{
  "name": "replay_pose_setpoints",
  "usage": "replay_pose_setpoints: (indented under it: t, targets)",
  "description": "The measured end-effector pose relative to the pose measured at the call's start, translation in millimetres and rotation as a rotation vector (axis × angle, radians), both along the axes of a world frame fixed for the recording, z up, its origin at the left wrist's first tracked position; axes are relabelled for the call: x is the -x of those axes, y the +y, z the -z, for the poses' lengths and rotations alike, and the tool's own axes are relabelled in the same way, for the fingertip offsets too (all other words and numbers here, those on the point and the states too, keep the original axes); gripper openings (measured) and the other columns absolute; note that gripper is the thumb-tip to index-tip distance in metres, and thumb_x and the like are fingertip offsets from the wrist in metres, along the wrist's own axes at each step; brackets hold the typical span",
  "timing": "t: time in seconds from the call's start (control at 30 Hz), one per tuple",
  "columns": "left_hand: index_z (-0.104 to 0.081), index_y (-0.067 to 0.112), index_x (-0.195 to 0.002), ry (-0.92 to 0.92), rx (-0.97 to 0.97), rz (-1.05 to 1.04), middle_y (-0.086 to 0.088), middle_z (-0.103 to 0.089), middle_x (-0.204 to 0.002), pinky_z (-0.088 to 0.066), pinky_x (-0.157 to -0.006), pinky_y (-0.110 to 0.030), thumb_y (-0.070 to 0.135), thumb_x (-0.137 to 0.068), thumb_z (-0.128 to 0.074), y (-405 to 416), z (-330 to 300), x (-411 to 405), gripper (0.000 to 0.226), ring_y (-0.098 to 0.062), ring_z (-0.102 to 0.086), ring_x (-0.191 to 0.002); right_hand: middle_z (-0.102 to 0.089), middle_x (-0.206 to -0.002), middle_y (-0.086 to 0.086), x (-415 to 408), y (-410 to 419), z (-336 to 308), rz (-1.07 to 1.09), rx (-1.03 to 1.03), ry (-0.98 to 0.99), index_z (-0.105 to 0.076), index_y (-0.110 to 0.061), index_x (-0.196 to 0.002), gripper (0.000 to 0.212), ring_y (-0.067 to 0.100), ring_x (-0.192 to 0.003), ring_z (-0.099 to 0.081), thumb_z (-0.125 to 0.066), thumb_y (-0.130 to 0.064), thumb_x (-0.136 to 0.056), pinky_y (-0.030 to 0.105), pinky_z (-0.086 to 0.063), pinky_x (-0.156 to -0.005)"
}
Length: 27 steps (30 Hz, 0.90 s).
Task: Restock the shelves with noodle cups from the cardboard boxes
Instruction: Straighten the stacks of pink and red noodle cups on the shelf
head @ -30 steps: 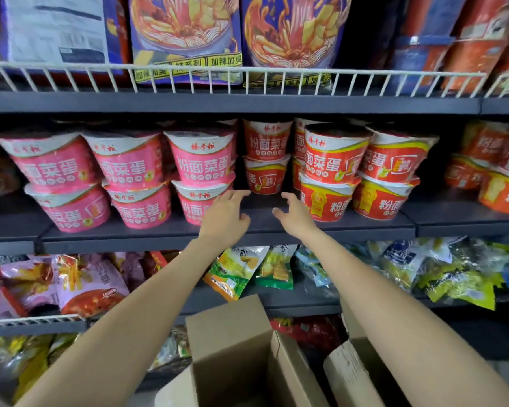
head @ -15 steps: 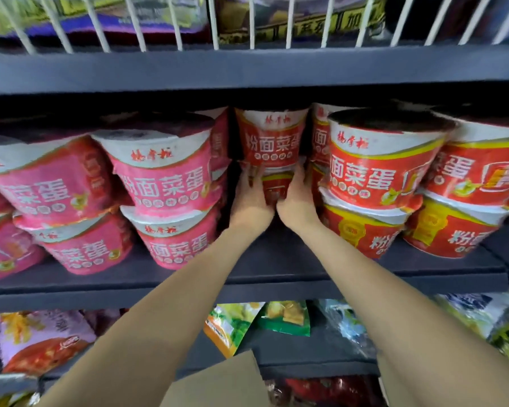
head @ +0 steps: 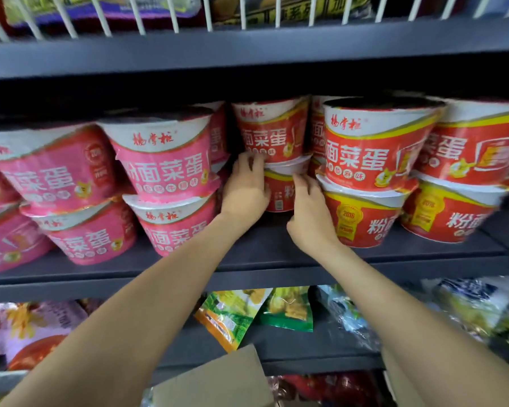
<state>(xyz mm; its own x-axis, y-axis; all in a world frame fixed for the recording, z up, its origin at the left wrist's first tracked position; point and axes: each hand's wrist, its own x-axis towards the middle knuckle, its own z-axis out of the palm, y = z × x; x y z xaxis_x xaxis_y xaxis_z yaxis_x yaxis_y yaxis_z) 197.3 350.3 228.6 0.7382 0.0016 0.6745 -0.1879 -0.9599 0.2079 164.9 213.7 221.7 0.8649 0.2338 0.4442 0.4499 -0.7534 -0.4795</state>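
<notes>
On the left of the dark shelf [head: 276,251] I see pink noodle cups [head: 159,160] stacked in two layers, the front ones standing near the shelf edge. Just right of them my left hand [head: 245,190] reaches deep into the gap between the pink and the red stacks; its fingers are curled on the left side of the lower red noodle cup [head: 279,189] at the back, and the fingertips touch the rim where the upper red noodle cup [head: 272,132] sits on it. My right hand [head: 310,214] holds the right side of this same lower cup, fingers bent around its wall, so the cup lies between both hands. Further right, more red noodle cups [head: 373,148] stand in two layers, touching my right wrist side. Below the shelf lie green snack packets [head: 287,311], and at the bottom edge a flap of the cardboard box [head: 218,380] shows between my forearms
</notes>
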Motion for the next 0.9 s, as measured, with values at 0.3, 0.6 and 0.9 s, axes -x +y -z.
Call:
replay_pose_setpoints:
  t: [0.3,0.6,0.9]
  targets:
    - [-0.072,0.013,-0.09,-0.284,-0.338,-0.059,-0.005,-0.069,-0.089,-0.051,-0.069,-0.036,0.02,-0.067,-0.081,-15.0,-4.1,-12.2,0.026,-0.03,-0.064,-0.085,-0.032,-0.148,0.007,24.0,-21.1,26.3,0.009,0.117,-0.053,-0.026,-0.013,-0.148,0.062,0.028,-0.125,-0.046,-0.05,-0.003,-0.092,0.037,-0.044,-0.094]
    - [-0.063,0.005,-0.094,-0.262,-0.318,-0.084,-0.014,-0.062,-0.095,-0.048,-0.046,-0.033,0.001,-0.074,-0.067,11.3,-10.4,24.1,0.02,-0.033,-0.062,-0.086,-0.008,-0.158,0.013,7.1,-8.5,8.7,0.056,0.104,-0.186,-0.017,-0.009,-0.15,0.072,0.03,-0.131,-0.041,-0.055,-0.004,-0.09,0.039,-0.05,-0.089]
    - [-0.067,0.01,-0.085,-0.227,-0.322,-0.034,-0.009,-0.066,-0.085,-0.047,-0.049,-0.03,0.008,-0.073,-0.074,6.4,-14.7,20.9,0.014,-0.03,-0.063,-0.077,-0.017,-0.156,0.007,1.4,-4.3,4.0,-0.048,0.051,-0.145,-0.024,-0.009,-0.147,0.076,0.028,-0.128,-0.045,-0.057,0.008,-0.08,0.038,-0.045,-0.099]
